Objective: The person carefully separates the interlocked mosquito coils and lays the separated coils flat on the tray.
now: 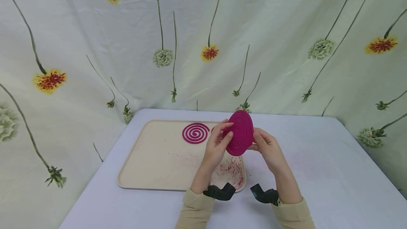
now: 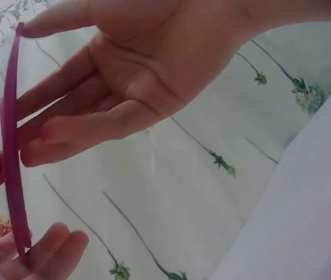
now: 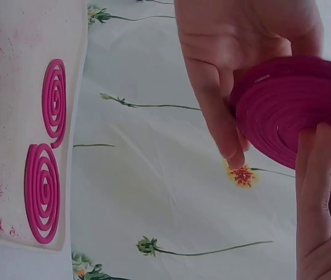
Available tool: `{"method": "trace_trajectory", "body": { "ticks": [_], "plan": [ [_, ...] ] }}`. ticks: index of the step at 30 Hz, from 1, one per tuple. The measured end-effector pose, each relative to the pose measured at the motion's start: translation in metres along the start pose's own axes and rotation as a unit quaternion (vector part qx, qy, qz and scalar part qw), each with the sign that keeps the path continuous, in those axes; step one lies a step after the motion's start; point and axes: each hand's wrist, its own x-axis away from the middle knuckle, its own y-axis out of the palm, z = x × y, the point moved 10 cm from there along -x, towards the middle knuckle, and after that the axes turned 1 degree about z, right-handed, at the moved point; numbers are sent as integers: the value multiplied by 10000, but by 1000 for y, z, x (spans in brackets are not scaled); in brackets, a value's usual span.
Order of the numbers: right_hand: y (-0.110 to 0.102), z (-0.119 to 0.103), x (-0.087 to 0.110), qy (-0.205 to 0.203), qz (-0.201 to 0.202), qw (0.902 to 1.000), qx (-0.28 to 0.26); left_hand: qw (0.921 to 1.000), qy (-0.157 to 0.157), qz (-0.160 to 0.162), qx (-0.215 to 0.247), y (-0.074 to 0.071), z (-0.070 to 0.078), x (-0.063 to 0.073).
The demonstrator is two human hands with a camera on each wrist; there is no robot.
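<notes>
A dark-pink mosquito coil (image 1: 240, 133) is held up above the right end of the tray, tilted almost upright. My left hand (image 1: 217, 145) grips its left side, thumb and fingertips on the face towards me. At the opposite side, my right hand (image 1: 267, 148) pinches the edge between thumb and fingers. Seen edge-on in the left wrist view, the coil (image 2: 13, 146) looks thin. In the right wrist view my right fingers (image 3: 317, 175) lie against its underside. Whether it is one coil or two nested ones I cannot tell.
A beige tray (image 1: 152, 158) lies on the white table (image 1: 318, 165), its right end smeared with pink marks. Along its far edge lie two loose pink coils, one in full view (image 1: 195, 133), the other mostly behind my left hand. A flowered cloth (image 1: 279, 45) hangs behind.
</notes>
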Motion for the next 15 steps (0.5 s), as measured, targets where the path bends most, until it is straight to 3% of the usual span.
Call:
{"method": "trace_trajectory", "body": {
  "ticks": [3,8,15],
  "plan": [
    [5,2,-1,-79,-55,9998,150,9995,-227,-72,223,6,-4,1],
    [6,8,-3,-130,229,9978,610,9983,-503,94,276,7,-6,2],
    [5,12,-3,-135,599,9914,1154,9981,-344,484,-131,0,21,5]
  ]
}}
